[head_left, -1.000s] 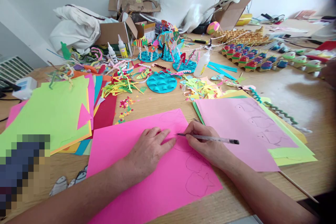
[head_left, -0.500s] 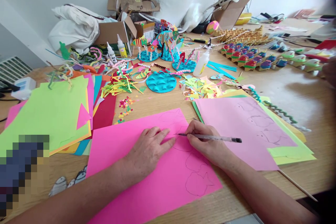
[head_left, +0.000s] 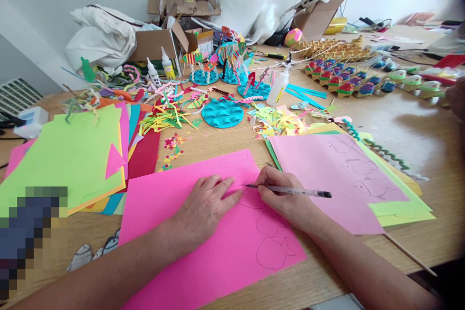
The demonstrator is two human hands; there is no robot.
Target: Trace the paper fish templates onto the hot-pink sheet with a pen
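A bright pink sheet of paper lies in front of me, with several fish outlines drawn along its right side. My left hand rests flat on it, fingers stretched out toward the drawing. Pinched in my right hand is a slim pen with a clear barrel and a dark end. Its tip touches the sheet just past my left fingertips, on a line partly hidden by my hands. Right of my right hand, a pale pink sheet with fish drawings lies over green and yellow paper.
A stack of coloured paper lies at the left. Behind the pink sheet are a blue scalloped disc, paper scraps and a glue bottle. Painted egg-carton pieces stand back right. A thin stick lies front right.
Almost nothing differs. The whole view has shifted very slightly, while both hands and the pen tip keep their places on the sheet.
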